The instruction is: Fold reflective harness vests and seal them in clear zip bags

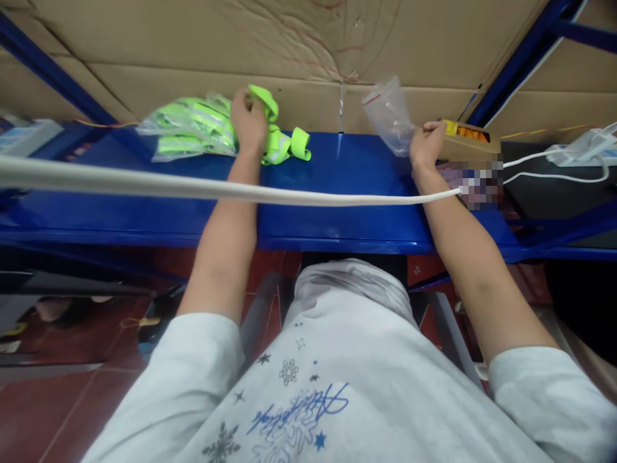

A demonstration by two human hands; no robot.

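Note:
My left hand [249, 123] is closed on a neon yellow-green reflective strap [265, 101], part of which stands up in a loop past the fingers. Loose curls of the same strap lie on the blue shelf just right of that wrist. Left of it, clear plastic packets [190, 125] hold more neon straps with silvery stripes. On the other side, my right hand [427, 145] pinches the lower edge of a clear zip bag [388, 117] with a red line at its mouth. Nothing shows inside the bag. The fingertips of both hands are partly hidden.
An open cardboard box [470, 145] with orange and yellow contents stands beside my right hand. A white cable [289, 193] crosses the view above both forearms. Power strips [590, 148] sit at the sides. Cardboard [193, 38] backs the blue shelf [337, 218].

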